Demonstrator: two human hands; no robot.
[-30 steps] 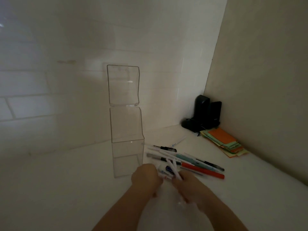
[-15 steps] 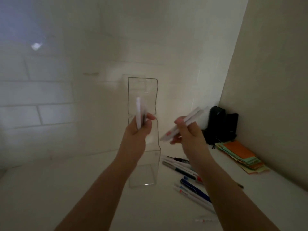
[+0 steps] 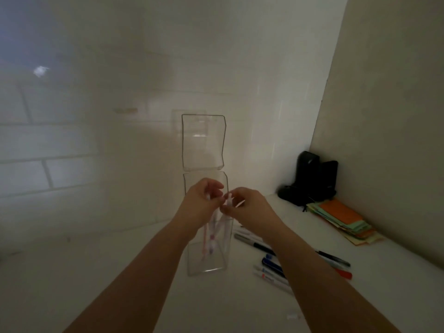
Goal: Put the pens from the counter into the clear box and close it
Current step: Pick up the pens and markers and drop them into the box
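A tall clear box (image 3: 208, 263) stands on the white counter, its hinged lid (image 3: 203, 141) flipped up against the tiled wall. Both hands hover over the box's mouth. My left hand (image 3: 200, 204) holds white pens whose lower ends hang inside the box. My right hand (image 3: 247, 206) pinches the top of another white pen (image 3: 227, 230) that slants down into the box. Several more pens (image 3: 271, 263) lie on the counter right of the box, partly hidden by my right forearm.
A stack of orange and green paper (image 3: 343, 219) lies in the right corner. Behind it a black device (image 3: 310, 179) stands against the wall. The beige side wall closes the right; the tiled wall runs behind the box.
Both hands lifted pens off the counter, raised them in front of the lid, then came down together to the box's mouth. The pens' tips now reach inside the box.
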